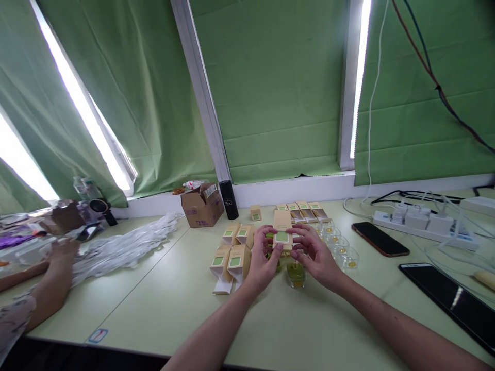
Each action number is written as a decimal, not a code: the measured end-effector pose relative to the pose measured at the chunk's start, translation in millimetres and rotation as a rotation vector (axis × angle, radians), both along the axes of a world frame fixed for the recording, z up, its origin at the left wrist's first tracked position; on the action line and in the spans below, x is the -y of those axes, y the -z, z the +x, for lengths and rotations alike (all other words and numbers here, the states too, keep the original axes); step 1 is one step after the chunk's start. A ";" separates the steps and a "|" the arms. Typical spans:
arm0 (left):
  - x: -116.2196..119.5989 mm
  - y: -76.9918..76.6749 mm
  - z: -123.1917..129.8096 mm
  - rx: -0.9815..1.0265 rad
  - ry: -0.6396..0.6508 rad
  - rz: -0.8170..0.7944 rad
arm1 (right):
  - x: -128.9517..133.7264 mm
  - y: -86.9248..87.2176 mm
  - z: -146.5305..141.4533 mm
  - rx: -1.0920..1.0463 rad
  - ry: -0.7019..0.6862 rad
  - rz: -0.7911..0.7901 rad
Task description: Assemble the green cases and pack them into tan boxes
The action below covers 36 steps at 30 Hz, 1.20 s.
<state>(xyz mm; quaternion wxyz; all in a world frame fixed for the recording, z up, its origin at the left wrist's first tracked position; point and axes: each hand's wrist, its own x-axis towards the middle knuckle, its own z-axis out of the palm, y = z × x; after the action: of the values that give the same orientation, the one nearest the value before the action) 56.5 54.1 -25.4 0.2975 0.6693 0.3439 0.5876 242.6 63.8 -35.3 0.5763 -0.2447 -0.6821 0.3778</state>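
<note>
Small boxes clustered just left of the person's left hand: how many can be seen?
4: front left box, front right box, rear left box and rear right box. The left hand may hide more behind it.

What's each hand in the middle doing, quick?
Left hand: holding the small tan box by its left side.
Right hand: holding the same box's right side.

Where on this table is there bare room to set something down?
Bare: the tabletop between the white strips and the tan boxes, and between the forearms. Crowded: beside the left hand and right hand, and rightward around the phone and power strip.
</note>
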 end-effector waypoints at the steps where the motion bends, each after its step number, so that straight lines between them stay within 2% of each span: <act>1: 0.5 -0.5 0.4 -0.004 -0.001 0.003 | -0.2 0.3 -0.1 0.002 0.001 0.000; 28: -4.8 1.4 5.5 -0.056 -0.181 0.106 | -4.7 4.8 -4.4 -0.013 0.037 -0.013; 32: 0.7 -3.7 3.1 -0.156 -0.218 0.176 | -5.1 4.2 -4.3 -0.007 0.058 -0.014; 36: 7.6 -9.4 -1.1 -0.341 -0.346 0.298 | -4.2 2.0 -2.1 0.010 0.082 -0.010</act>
<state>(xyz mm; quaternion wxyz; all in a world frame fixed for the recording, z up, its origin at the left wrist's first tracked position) 55.4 46.5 -16.0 0.0288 0.7264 0.4077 0.5525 240.5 68.1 -37.4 0.5867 -0.2772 -0.6724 0.3561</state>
